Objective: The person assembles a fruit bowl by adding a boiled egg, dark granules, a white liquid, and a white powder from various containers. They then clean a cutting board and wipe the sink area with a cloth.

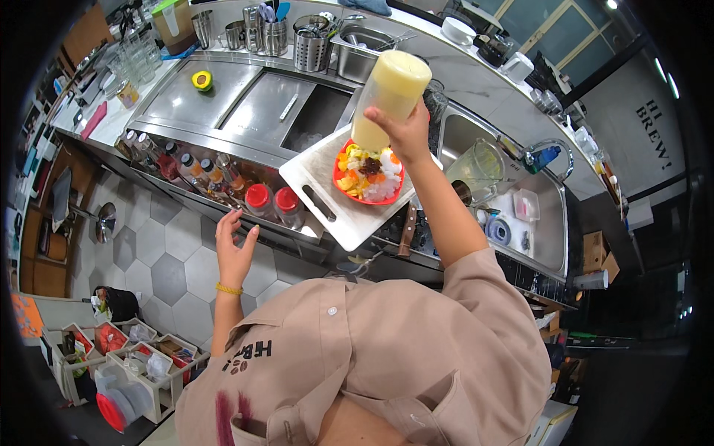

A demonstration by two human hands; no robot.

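there are two hands: one left hand (236, 250) and one right hand (405, 132). there is one bottle (393, 83) of pale yellow contents, one red bowl (349, 195) and one white cutting board (342, 228). two red-lidded jars (259, 198), one avocado half (201, 80), one riveted wooden handle (407, 229) and one tan shirt (416, 327) are in view. there is one gooseneck faucet (570, 157), one pink cloth (94, 120) and one yellow bracelet (229, 289).

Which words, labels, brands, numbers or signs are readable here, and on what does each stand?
Grey wall at right: large dark lettering, not copied.
Light-brown buttoned fabric shirt: dark chest lettering, not copied.
Pale-yellow translucent plastic bottle in right hand: nothing readable.
Round red-lidded jars: any print too small.
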